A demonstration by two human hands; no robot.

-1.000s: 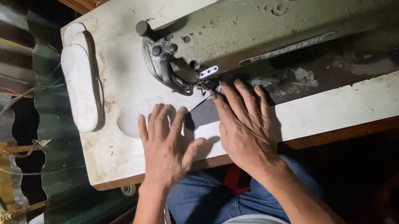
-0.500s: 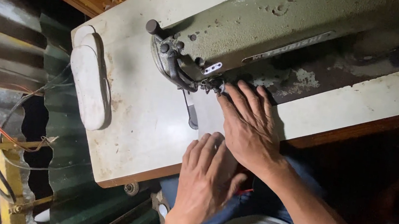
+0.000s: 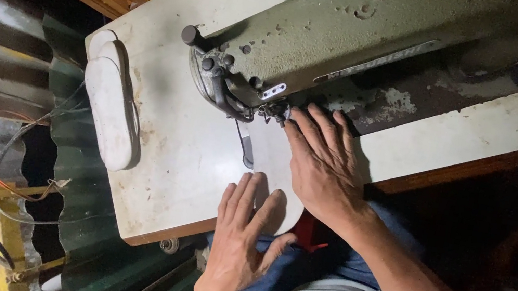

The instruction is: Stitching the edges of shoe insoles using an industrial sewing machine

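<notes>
Covering pale fabric (image 3: 270,161): hands (image 3: 284,205).

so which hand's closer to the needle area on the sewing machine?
Right. The right hand lies flat with its fingertips at the needle area of the sewing machine. The left hand rests lower, at the table's near edge, clearly apart.

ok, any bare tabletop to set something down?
Free: the table strip between the white oval pads and the left hand. Crowded: around the needle, where the right hand presses pale fabric under the sewing machine head.
</notes>
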